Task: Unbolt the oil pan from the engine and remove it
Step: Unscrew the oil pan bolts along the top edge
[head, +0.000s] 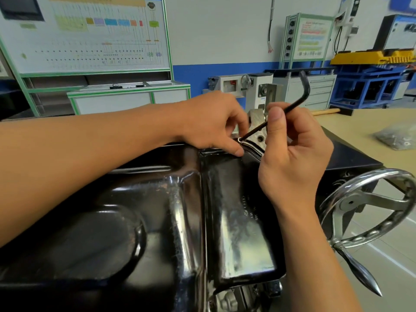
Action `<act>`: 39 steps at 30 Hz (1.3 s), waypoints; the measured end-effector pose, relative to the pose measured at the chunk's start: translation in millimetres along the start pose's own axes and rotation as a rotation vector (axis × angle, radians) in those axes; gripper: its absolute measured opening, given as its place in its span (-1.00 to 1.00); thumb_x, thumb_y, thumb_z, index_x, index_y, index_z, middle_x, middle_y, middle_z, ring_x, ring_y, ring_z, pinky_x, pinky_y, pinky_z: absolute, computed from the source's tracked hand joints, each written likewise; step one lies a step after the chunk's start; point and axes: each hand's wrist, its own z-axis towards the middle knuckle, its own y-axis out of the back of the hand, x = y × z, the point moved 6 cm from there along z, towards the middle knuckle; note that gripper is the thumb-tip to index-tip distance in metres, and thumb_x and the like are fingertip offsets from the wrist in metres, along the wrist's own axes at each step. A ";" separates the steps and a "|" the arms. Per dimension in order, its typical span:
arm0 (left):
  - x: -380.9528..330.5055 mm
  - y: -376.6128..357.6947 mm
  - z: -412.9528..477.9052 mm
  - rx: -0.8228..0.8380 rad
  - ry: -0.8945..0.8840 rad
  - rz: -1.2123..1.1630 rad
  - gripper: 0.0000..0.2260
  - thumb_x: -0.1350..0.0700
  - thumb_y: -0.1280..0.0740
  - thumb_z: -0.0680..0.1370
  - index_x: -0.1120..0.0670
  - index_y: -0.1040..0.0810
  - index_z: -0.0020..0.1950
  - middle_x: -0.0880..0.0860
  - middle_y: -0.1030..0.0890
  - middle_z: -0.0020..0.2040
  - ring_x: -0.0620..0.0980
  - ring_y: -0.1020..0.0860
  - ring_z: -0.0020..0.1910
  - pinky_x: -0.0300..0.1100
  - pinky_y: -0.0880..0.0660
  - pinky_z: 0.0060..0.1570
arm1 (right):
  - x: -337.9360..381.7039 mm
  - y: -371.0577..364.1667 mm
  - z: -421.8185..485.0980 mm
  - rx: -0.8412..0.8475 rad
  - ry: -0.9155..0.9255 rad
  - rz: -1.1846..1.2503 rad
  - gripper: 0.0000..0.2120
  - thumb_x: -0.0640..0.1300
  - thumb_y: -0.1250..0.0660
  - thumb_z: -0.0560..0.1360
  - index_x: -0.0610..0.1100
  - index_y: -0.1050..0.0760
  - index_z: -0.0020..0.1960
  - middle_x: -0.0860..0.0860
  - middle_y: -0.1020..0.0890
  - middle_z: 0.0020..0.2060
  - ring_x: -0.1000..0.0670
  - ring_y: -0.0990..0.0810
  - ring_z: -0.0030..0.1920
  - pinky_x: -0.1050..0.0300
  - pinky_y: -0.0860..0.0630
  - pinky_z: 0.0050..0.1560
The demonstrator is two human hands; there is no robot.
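R hand [292, 154] pinches the hex key [281, 111] shank betw thumb & fingers, short leg pointing up. L hand [211, 122] curls in at the key's tip, thumb pressed on the oil pan [236, 221] rim; can't tell if it actually grips key or bolt [240, 139]. Bolt sits at the pan's far flange corner. Pan's on the engine, bottom up, right under me.

To do it well: seat tip fully, shank in line w/ bolt axis, spin w/ fingertips.

Room: engine casting [257, 127] just beyond that corner crowds the swing. Handwheel [369, 206], right of the pan, is well clear.
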 end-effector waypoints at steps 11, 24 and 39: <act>6.7 -6.5 1.1 0.117 -0.096 0.013 -0.85 0.16 -0.42 0.54 0.00 -0.70 0.09 -0.11 -0.52 -0.27 -0.13 -0.45 -0.28 -0.24 -0.38 -0.21 | -8.4 -7.0 -2.2 0.147 -0.058 0.071 -0.83 -0.17 -0.13 0.68 0.00 -0.48 0.09 0.08 -0.45 -0.23 0.08 -0.44 -0.22 0.09 -0.36 -0.16; 2.3 -4.1 2.0 0.041 -0.250 0.120 -0.92 0.10 -0.46 0.52 0.07 -0.62 -0.16 -0.18 -0.42 -0.31 -0.27 -0.41 -0.29 -0.33 -0.29 -0.25 | -4.5 2.8 1.0 0.153 -0.035 0.086 -0.85 -0.20 -0.16 0.67 -0.08 -0.50 0.05 0.07 -0.47 -0.22 0.02 -0.47 -0.22 0.05 -0.42 -0.17; 10.9 -2.0 2.3 -0.009 -0.148 0.057 -0.86 -0.02 -0.47 0.49 0.01 -0.69 -0.03 -0.14 -0.56 -0.35 -0.20 -0.51 -0.33 -0.26 -0.43 -0.26 | 2.1 2.9 -7.2 0.110 -0.008 -0.038 -0.84 -0.27 -0.18 0.64 -0.25 -0.52 -0.03 -0.02 -0.51 -0.21 0.09 -0.45 -0.20 0.25 -0.36 -0.15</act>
